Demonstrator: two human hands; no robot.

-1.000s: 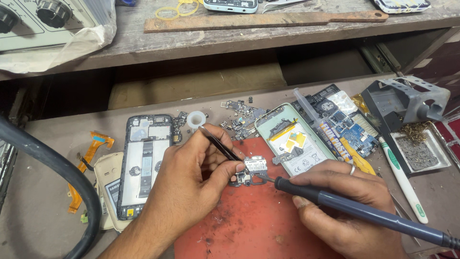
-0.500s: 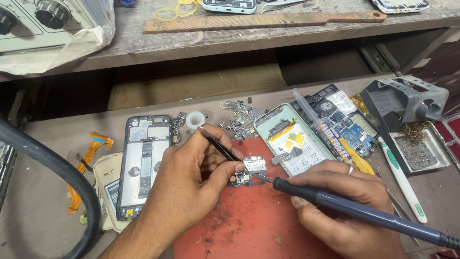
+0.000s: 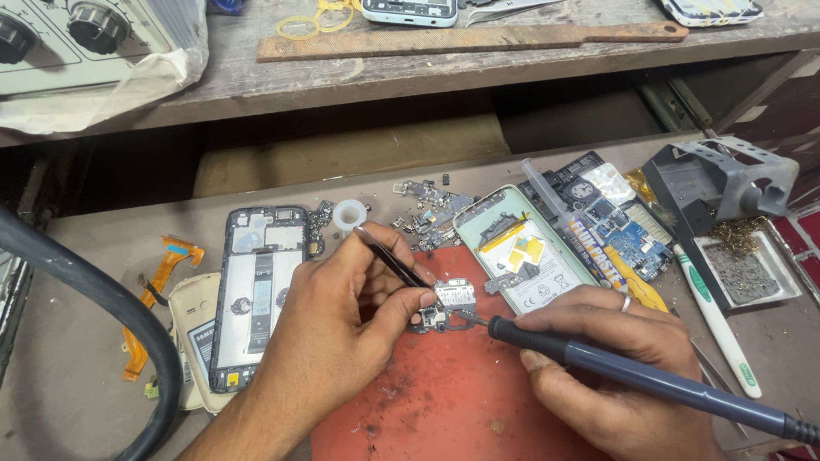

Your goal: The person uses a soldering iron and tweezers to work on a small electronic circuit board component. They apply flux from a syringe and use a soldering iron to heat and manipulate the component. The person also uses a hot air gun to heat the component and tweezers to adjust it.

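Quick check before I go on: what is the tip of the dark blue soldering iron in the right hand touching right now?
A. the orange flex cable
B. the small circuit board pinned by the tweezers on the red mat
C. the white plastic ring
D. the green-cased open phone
B: the dark blue soldering iron in the right hand meets the small circuit board, which the left hand pins with thin black tweezers on the red mat.

Black phone frame [image 3: 259, 294] left of red mat [image 3: 444, 401]; orange flex cable [image 3: 162, 282] farther left. Green-backed phone [image 3: 530, 256], blue circuit board [image 3: 628, 239], grey soldering-iron stand [image 3: 726, 183], white toothbrush [image 3: 717, 320] at right. Wooden strip [image 3: 470, 38] on shelf.
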